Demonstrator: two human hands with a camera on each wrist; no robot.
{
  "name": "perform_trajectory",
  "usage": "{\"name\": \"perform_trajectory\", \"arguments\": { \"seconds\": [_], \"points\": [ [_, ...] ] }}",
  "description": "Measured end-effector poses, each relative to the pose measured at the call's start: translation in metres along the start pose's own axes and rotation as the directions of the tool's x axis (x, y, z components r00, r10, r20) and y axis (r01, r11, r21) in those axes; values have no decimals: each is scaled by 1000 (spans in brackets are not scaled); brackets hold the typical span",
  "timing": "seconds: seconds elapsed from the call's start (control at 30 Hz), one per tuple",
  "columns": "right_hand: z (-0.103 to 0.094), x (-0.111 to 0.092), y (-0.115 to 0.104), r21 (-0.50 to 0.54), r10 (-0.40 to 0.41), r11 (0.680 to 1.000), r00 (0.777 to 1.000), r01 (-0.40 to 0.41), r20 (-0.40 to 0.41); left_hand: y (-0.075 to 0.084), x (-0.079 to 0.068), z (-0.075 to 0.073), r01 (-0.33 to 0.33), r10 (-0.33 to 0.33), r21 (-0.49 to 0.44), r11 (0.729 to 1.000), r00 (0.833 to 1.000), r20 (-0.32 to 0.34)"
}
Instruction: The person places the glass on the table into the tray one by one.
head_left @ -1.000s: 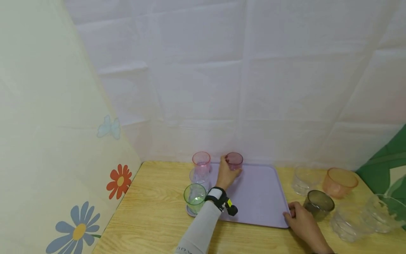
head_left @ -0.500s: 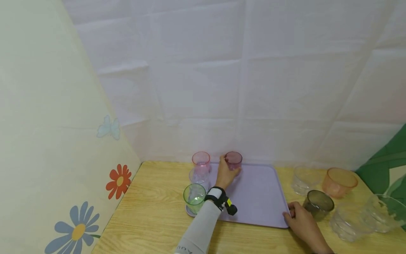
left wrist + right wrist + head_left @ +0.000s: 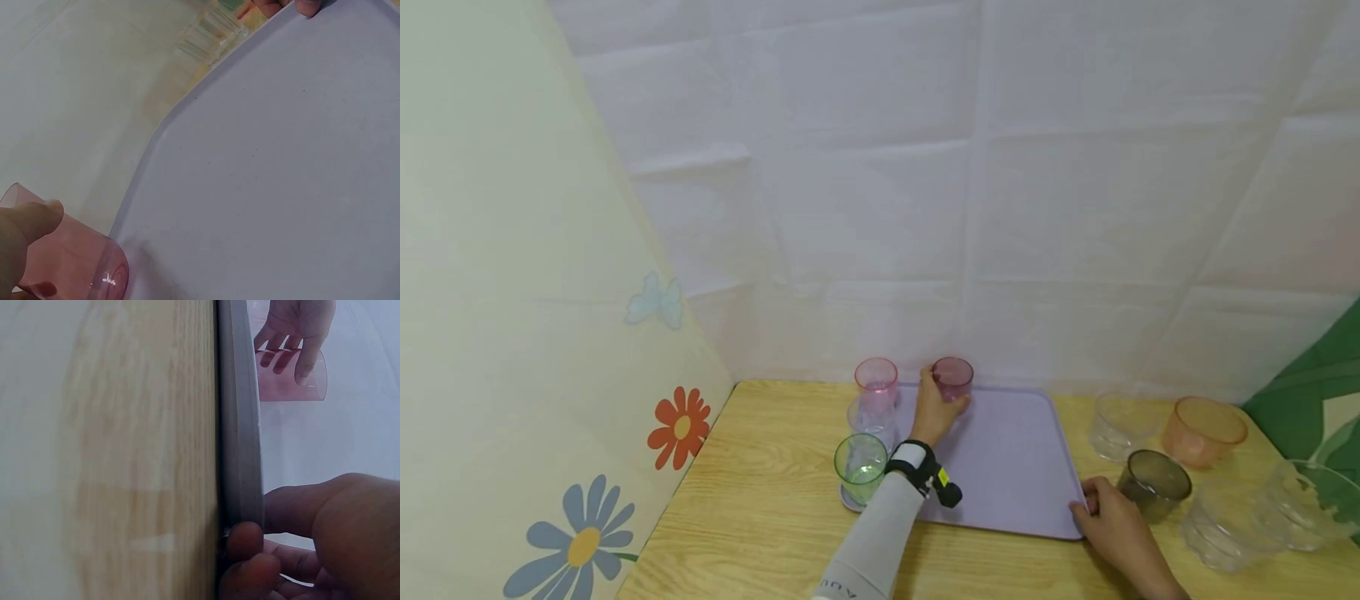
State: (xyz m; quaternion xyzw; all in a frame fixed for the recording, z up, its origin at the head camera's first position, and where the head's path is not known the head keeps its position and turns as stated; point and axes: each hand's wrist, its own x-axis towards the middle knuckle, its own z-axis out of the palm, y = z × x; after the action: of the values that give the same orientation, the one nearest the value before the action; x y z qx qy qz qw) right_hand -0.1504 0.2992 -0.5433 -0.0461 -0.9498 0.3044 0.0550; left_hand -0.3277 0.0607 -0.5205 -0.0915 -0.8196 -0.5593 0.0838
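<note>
One purple cup (image 3: 954,387), mouth up, long axis apparently vertical, left hand (image 3: 936,416) clasping it, right hand (image 3: 1115,521) pinching tray (image 3: 1011,462)

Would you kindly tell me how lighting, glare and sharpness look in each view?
Head: soft, fairly even light, faint shading along creases in the white backdrop; left wrist: a small glint near the base of the plum cup, a soft shadow beside it on the tray, the clear glass beyond blurred; right wrist: pale hazy patches on the wooden table.
</note>
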Motion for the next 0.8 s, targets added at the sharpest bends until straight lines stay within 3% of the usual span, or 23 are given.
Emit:
{"name": "perform_trajectory", "arguments": {
  "seconds": [0.3, 0.5, 0.8],
  "points": [
    [0, 1, 2, -2, -11, 1000, 1000, 11, -4, 5, -3, -3, 39, -38, -3, 999, 999, 25],
    [-2, 2, 5, -3, 6, 1000, 1000, -6, 20, 16, -3, -11, 3, -4, 48, 999, 999, 32],
    [-3, 1, 3, -13, -16, 1000, 1000, 16, 6, 36, -2, -28, -8, 3, 52, 999, 997, 81]
  ]
}}
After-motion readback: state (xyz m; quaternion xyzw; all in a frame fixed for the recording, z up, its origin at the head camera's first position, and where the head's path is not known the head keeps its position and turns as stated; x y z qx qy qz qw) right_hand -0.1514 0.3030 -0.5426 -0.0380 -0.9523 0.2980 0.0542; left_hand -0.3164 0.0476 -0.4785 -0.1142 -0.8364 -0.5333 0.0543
